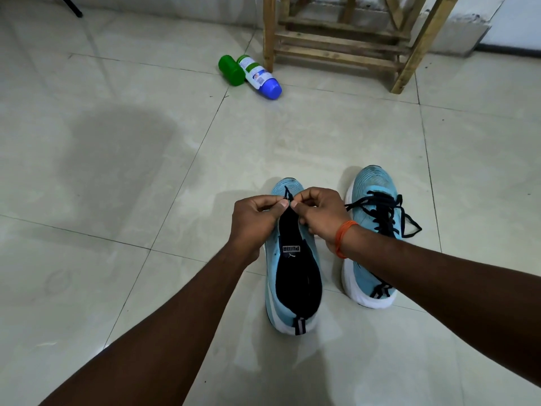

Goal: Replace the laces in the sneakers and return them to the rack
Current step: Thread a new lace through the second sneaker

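Two light-blue mesh sneakers with white soles stand side by side on the pale tiled floor [117, 171], toes pointing away. On the unlaced sneaker [295, 276], one thin black lace [288, 194] sits at the toe end, and the left hand [254, 218] and right hand [319, 212] each pinch it between curled fingers [275, 205]. The second sneaker [366, 218] is fully laced in black. One wooden slatted rack [339, 39] stands well beyond. Two bottles lie beside the rack's leg: one green plastic bottle [231, 70] and one white bottle with a blue cap [259, 76].
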